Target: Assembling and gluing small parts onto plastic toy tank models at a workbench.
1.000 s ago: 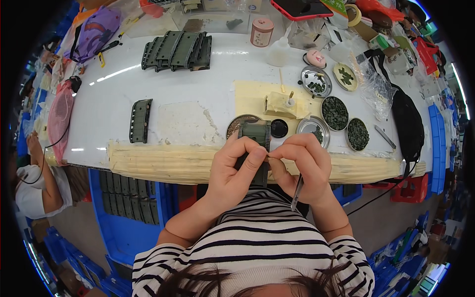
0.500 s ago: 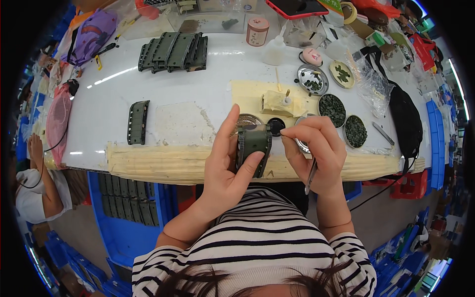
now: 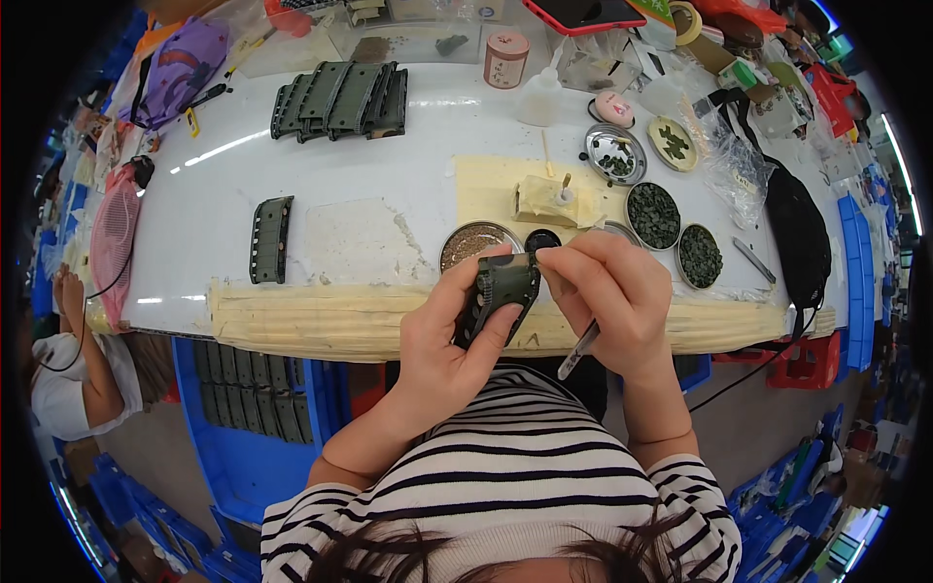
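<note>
The left hand [image 3: 442, 340] covers the lower left of the green curved piece [image 3: 509, 280]; whether the right hand's [image 3: 622, 301] fingertips pinch anything at its upper right corner is too small to tell. The right palm hides the upper length of a metal tool [image 3: 579, 352]. Near the front edge of the table [image 3: 194, 233], that hand conceals most of a silver dish [image 3: 622, 229]. Toward the far edge, the picture's top cuts off a phone [image 3: 588, 12].
</note>
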`<state>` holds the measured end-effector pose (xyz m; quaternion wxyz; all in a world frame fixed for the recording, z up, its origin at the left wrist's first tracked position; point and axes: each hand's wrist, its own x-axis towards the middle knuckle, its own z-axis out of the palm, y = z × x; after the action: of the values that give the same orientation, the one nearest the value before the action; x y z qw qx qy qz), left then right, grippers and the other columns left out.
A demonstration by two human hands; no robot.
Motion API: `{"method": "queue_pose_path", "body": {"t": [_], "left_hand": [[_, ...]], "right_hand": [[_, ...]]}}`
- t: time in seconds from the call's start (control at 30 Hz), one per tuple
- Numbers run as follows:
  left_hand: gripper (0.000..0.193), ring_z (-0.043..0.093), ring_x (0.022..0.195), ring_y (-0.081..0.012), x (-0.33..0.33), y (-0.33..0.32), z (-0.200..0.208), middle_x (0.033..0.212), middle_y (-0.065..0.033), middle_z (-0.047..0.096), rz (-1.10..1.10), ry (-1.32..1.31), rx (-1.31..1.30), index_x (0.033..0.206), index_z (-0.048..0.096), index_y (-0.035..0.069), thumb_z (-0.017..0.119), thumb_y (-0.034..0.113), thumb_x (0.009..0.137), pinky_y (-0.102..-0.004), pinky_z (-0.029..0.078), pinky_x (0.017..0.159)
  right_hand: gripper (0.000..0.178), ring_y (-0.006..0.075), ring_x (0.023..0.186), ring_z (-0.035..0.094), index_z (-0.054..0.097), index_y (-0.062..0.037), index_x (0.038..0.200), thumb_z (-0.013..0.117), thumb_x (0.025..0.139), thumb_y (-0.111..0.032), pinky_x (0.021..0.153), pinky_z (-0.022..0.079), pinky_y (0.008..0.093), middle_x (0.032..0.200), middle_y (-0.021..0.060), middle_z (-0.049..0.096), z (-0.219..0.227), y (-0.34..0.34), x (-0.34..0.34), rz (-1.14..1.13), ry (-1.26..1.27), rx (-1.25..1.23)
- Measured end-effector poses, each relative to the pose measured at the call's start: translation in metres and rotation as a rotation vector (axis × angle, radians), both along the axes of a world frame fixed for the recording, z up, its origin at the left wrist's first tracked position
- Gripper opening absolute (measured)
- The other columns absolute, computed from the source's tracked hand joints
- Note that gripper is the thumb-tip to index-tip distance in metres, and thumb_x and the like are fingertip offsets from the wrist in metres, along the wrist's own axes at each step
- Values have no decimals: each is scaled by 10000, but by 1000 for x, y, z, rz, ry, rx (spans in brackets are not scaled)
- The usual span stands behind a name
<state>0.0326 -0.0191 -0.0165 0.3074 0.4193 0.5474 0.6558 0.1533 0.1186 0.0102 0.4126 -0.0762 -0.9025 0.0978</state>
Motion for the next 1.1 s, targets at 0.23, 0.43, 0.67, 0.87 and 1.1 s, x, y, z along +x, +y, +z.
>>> {"method": "queue_pose_path", "body": {"t": [0.23,0.43,0.67,0.87,1.1], "left_hand": [[433,650,901,-164,0,1,-3,1058,-154,655,58,191,14,1271,507,-23,626,-19,855,-246,495,777],[417,668,899,-199,1,0,-1,1058,-171,656,97,280,-14,1248,530,-24,642,-9,847,-263,506,778],[436,621,909,-125,1,2,-4,1039,-123,656,61,87,29,1277,497,-35,618,-27,858,-226,478,797],[449,595,940,-113,1,1,-2,1052,-109,644,9,-6,12,1295,471,-44,605,-33,867,-214,458,820],[436,583,1038,-167,3,-1,-11,1184,-132,558,-65,-48,-19,1316,408,-46,543,-36,901,-318,525,901]], "right_hand": [[241,141,571,537,664,-6,924,640,698,-87,485,399,268,886,71,597,-2,3,5,25,-56,95],[293,186,583,583,671,-1,903,733,617,17,484,441,277,796,66,602,9,-5,6,7,-149,28],[289,175,575,569,674,-22,945,718,661,11,489,442,273,819,70,600,3,-5,7,30,-72,-139],[288,199,614,600,663,-26,954,725,678,26,512,472,285,801,79,596,4,-5,4,73,-3,-252],[289,202,622,599,661,-29,973,727,696,22,520,476,284,843,95,593,-6,-9,10,84,2,-355]]}}
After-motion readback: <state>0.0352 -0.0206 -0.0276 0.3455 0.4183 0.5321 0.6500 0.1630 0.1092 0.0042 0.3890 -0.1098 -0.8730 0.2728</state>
